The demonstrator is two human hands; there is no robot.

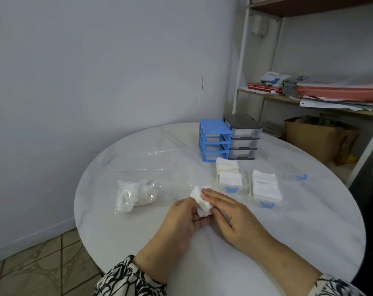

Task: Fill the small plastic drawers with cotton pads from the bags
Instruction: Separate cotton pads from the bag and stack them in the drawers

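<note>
My left hand [181,221] and my right hand [230,216] meet over the white round table [138,242], both closed around a small stack of white cotton pads [199,198]. A clear plastic bag [136,194] with more pads lies to the left. To the right stand two clear drawers with blue handles, one [229,178] and the other [265,188], each heaped with pads. A third clear drawer [292,173] farther right looks empty. The blue drawer frame [213,139] stands behind with its slots vacant.
A grey drawer unit [243,137] with its drawers in stands beside the blue frame. An empty clear bag [151,161] lies flat at the back left. A shelf rack [331,92] with papers and a brown paper bag [318,139] stand beyond the table's right edge.
</note>
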